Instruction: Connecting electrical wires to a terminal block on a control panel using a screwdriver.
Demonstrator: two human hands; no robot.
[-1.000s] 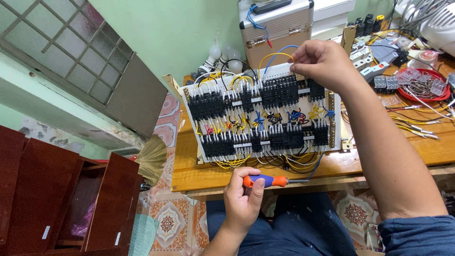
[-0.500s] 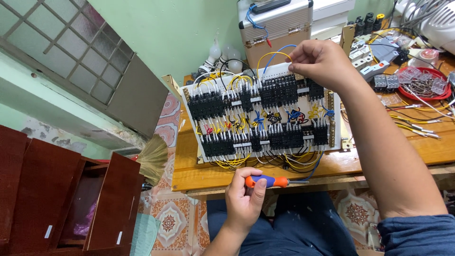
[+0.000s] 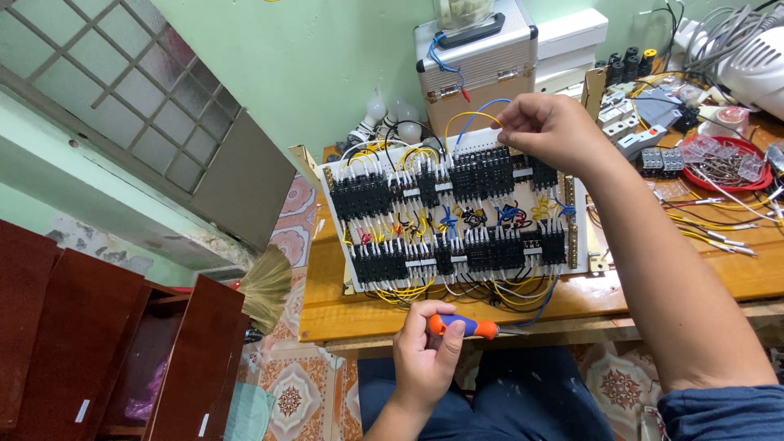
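**Wiring Panel Inspection: Hand and Tool Positions**

Nearest the viewer, below the bench edge, the left hand (image 3: 425, 359) is closed around a screwdriver (image 3: 467, 327). Its long axis lies roughly level, parallel to the bench front; the orange-and-blue moulded handle sits in the fist, and the thin metal shaft points toward the person's right.

Beyond it, the wooden bench (image 3: 343, 314), smooth and varnished, carries a white panel (image 3: 454, 216) tilted up toward the viewer. Rows of black, blocky relay bases cross it, joined by looping yellow, blue, red and black wires.

At the panel's upper edge, the right hand (image 3: 549, 129) has its fingertips pinched narrow on the end of a blue wire (image 3: 478, 114), which arches up beside a yellow one.

Farther back stands a ribbed metal case (image 3: 478, 61) against the green wall.
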